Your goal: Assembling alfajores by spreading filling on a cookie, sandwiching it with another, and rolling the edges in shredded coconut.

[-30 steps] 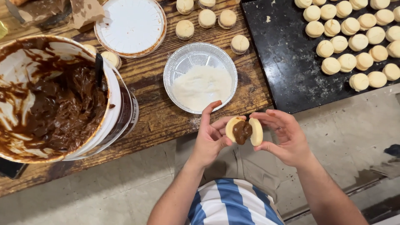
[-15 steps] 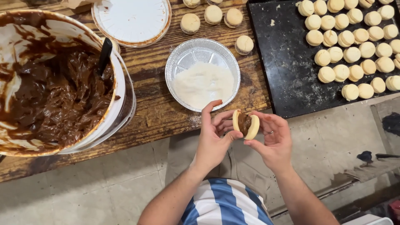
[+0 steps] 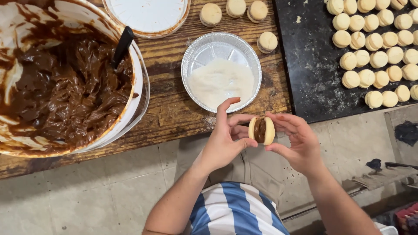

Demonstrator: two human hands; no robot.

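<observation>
Both hands hold one sandwich cookie (image 3: 261, 130) on edge, two pale round biscuits with brown caramel filling between them. My left hand (image 3: 226, 139) pinches its left side with thumb and fingers. Its right side is pressed by my right hand (image 3: 296, 141). The cookie hangs just off the near edge of the wooden table (image 3: 167, 104), in front of a round foil dish (image 3: 191, 54) of white shredded coconut.
A big white tub (image 3: 130, 109) of brown caramel spread with a dark utensil handle (image 3: 122, 45) stands at the left. A white lid (image 3: 148, 17) and a few loose biscuits (image 3: 237, 11) lie behind. A black tray (image 3: 305, 74) at the right carries several rows of biscuits.
The two biscuit halves, open with filling showing a second ago, have been pressed together into a closed sandwich. Both hands stayed in front of the foil dish.
</observation>
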